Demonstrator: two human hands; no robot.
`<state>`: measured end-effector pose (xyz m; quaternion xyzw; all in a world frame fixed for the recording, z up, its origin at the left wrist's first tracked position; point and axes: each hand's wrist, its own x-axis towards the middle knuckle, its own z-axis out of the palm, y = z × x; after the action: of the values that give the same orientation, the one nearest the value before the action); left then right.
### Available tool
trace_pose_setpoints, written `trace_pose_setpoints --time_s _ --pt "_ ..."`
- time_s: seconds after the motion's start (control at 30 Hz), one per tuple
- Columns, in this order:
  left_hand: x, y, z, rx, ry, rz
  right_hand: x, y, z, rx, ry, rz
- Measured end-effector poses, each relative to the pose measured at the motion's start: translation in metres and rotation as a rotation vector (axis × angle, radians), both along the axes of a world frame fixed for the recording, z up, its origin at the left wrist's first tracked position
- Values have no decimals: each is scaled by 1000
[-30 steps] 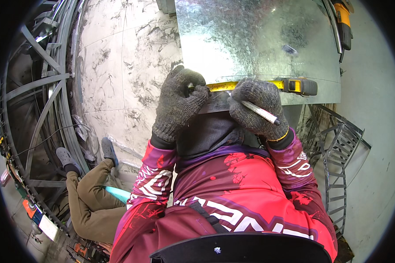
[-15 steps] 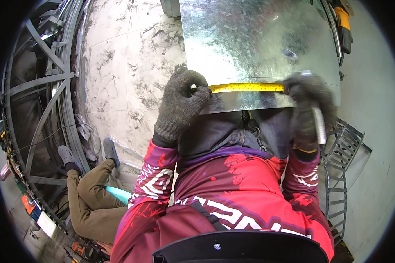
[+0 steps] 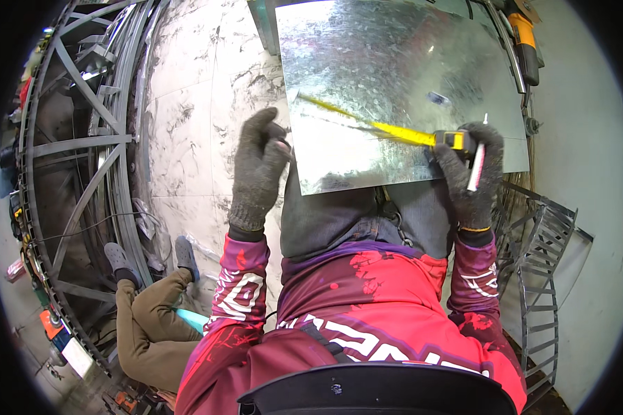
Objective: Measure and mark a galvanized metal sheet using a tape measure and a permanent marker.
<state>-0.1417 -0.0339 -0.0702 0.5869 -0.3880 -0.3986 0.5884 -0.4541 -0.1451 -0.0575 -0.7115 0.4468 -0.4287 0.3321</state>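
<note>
Gloved right hand (image 3: pixel 467 176) closed on tape case (image 3: pixel 453 140) and white marker (image 3: pixel 476 162), yellow blade (image 3: pixel 367 124) running out left across steel sheet (image 3: pixel 394 69), left hand (image 3: pixel 257 169) open, fingers at sheet's left edge

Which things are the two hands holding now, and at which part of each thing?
The right hand grips the tape measure by its case, with a white marker held along the fingers. The left hand rests at the metal sheet's left edge.

galvanized sheet (image 3: pixel 394 90) | flat, shiny | yellow tape measure (image 3: pixel 394 130) stretched diagonally across | white marker (image 3: pixel 476 164) upright
</note>
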Motion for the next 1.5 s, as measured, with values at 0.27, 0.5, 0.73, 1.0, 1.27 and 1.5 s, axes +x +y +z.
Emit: trace_pose_setpoints --time_s 0.27,0.5,0.73,1.0,1.27,1.5 --pt "3 -21 17 -50 -435 117 -31 -61 17 -13 -269 -250" --pt "-24 -48 31 -163 -697 -40 -59 -69 3 -10 -207 -330" --pt "-53 -102 34 -271 -820 -367 -42 -65 2 -1 -172 -320" --pt "-109 -156 24 -318 -1035 -622 -42 -136 6 -21 -187 -266" --pt "-104 -164 9 -295 -1225 -670 -37 -133 -25 -173 18 -340" --pt "-91 -154 21 -147 -1233 -649 -26 -118 -41 -175 5 -146"
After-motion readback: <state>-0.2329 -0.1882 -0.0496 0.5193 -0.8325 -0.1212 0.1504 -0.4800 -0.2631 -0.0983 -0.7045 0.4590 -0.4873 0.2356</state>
